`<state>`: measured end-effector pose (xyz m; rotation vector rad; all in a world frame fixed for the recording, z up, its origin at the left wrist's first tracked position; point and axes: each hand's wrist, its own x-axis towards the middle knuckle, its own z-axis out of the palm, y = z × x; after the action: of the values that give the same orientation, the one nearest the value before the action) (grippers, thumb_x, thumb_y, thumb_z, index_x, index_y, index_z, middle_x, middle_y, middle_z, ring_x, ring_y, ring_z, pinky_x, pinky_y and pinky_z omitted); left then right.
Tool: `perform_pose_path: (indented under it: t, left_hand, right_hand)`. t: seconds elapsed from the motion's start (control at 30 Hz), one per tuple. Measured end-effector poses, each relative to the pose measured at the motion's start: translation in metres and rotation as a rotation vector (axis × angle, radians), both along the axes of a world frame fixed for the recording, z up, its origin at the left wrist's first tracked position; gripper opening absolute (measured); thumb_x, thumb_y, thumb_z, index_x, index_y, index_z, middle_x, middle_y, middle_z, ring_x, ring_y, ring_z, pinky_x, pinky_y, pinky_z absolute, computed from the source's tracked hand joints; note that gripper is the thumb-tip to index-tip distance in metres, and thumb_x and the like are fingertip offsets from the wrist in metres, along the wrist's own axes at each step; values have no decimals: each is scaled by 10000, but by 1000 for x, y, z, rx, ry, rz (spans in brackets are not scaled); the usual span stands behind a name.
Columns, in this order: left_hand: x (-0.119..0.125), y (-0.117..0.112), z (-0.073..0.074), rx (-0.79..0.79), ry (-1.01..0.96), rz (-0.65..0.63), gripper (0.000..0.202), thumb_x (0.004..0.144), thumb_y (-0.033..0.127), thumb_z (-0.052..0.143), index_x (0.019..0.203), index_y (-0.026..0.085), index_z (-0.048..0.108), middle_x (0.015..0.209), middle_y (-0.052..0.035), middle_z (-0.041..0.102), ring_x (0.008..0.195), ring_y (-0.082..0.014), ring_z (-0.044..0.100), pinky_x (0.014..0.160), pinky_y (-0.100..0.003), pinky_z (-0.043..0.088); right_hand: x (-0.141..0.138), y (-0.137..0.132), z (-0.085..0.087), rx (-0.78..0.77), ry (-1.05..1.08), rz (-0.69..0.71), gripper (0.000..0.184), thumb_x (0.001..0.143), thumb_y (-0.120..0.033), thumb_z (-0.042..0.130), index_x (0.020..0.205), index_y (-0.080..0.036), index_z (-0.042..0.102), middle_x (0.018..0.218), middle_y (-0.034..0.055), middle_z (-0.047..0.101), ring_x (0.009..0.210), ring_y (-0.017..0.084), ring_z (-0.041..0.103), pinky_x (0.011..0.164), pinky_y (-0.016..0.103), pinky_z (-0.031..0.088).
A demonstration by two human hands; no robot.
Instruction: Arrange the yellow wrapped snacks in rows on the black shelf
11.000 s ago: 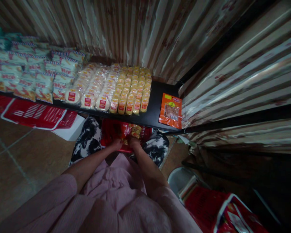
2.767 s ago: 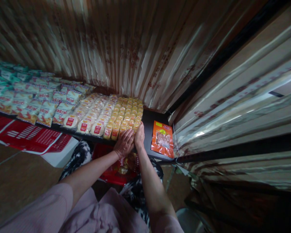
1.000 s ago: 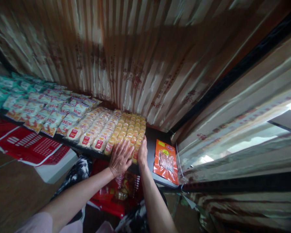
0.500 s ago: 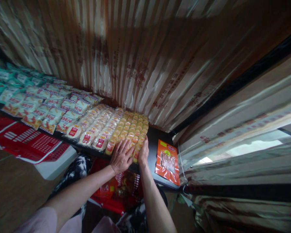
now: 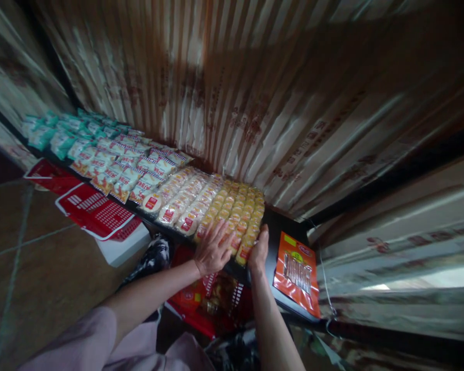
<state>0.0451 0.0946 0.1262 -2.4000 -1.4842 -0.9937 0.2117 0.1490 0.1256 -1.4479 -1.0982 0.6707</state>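
Note:
My left hand lies flat with fingers spread on the front rows of small yellow snack packets on a black shelf. At the right edge of those same rows rests my right hand, fingers straight and together, beside the front packets. Neither hand grips anything. Left of the yellow packets lie rows of round pale cakes with red labels. An orange packet lies alone on the shelf, just right of my right hand.
Further left the shelf carries white-and-red bags and green bags. A red basket with packets stands below my arms. Another red basket rests on a white box on the tiled floor. Corrugated sheeting backs the shelf.
Eleven seconds ago both hands were down in the red basket; now they are up on the yellow packets. In the last second my view swung left, while the hands stayed on the packets.

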Motion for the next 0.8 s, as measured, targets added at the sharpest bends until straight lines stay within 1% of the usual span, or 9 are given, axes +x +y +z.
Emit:
perform_pose_path:
  t: [0.07,0.13,0.23,0.3,0.4,0.5,0.6,0.7,0.8]
  left_hand:
    - [-19,-5,1,-9,-36,129,569,881,305,471,1428,208,348,1538,-109,231,1425,-297,170,1134,-535,199]
    - [-41,-11,-4,-12,-69,251,574,890,283,463,1442,216,321,1543,-111,212,1429,-319,142,1115,-559,226]
    - [-72,-14,-17,-5,-96,355,580,896,289,475,1447,213,311,1546,-131,190,1428,-337,127,1105,-575,238]
    - [-87,-12,-24,4,-140,431,587,901,303,471,1452,200,297,1543,-143,194,1429,-341,115,1095,-582,255]
    - [-104,-5,-28,-22,-191,525,577,908,335,460,1441,164,318,1540,-162,194,1429,-351,100,1094,-598,237]
    - [-119,1,-28,-17,-203,538,572,905,375,470,1411,128,368,1536,-186,188,1429,-357,83,1105,-590,206]
    - [-138,3,-30,3,-187,528,568,917,379,446,1410,110,366,1530,-207,189,1431,-352,78,1100,-583,209]
    - [-159,6,-32,-4,-175,549,557,930,362,410,1426,120,341,1536,-201,175,1433,-342,76,1097,-581,212]
    - [-178,11,-34,-4,-166,569,560,931,365,405,1433,128,329,1542,-195,151,1433,-342,80,1098,-583,213]
  right_hand:
    - [3,-7,2,-46,-81,-48,778,894,-589,213,1448,-47,289,1493,190,311,1386,276,297,1138,388,232]
    - [2,-19,4,-39,-233,-86,772,892,-590,252,1456,-63,284,1503,191,292,1400,288,265,1152,397,200]
    - [-11,-41,5,188,-536,-153,719,896,-542,345,1452,-88,296,1524,181,243,1428,279,182,1162,458,173]
    - [-29,-56,4,279,-649,-95,643,910,-471,378,1454,-141,288,1527,150,251,1427,285,185,1124,548,224]
    - [-64,-75,0,268,-739,91,564,914,-399,408,1436,-197,335,1532,124,252,1425,309,182,1092,605,238]
    - [-106,-86,-3,280,-780,218,510,922,-317,405,1422,-226,367,1530,97,268,1433,294,158,1103,591,233]
    - [-151,-85,-6,311,-796,481,494,924,-223,361,1418,-228,375,1530,81,272,1437,251,159,1108,518,287]
    - [-186,-72,-8,297,-802,489,489,919,-209,345,1405,-192,390,1527,106,270,1438,253,143,1096,528,294]
    - [-206,-51,-8,254,-850,445,477,907,-184,354,1378,-160,431,1512,135,299,1440,269,118,1103,556,240]
